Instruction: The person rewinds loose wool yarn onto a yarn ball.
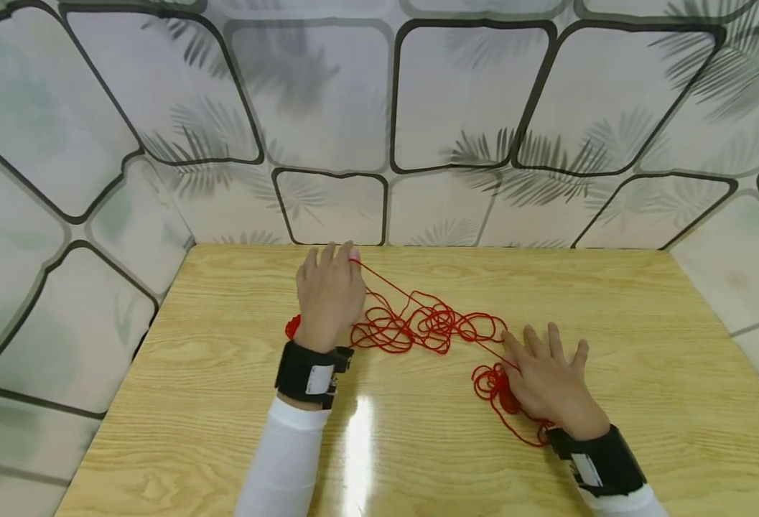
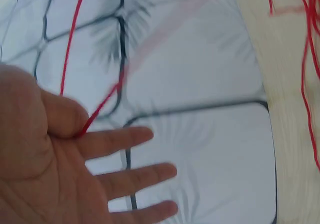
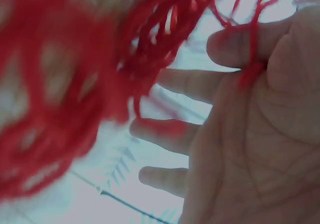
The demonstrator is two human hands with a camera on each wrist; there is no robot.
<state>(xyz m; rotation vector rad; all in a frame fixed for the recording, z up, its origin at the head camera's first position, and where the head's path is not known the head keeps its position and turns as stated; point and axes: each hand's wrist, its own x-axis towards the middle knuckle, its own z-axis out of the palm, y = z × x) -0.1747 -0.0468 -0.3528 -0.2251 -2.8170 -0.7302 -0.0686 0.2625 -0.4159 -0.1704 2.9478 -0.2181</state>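
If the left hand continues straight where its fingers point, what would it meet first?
Probably the patterned wall behind the table: in the head view, the left hand points toward it with nothing visible between, though the exact gap is hard to judge.

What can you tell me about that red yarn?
The red yarn looks thin, soft and fibrous. Loose, tangled loops lie on the table, with a denser bunch by the right hand. One strand runs from the left hand, pinched between thumb and forefinger; yarn also crosses the right thumb.
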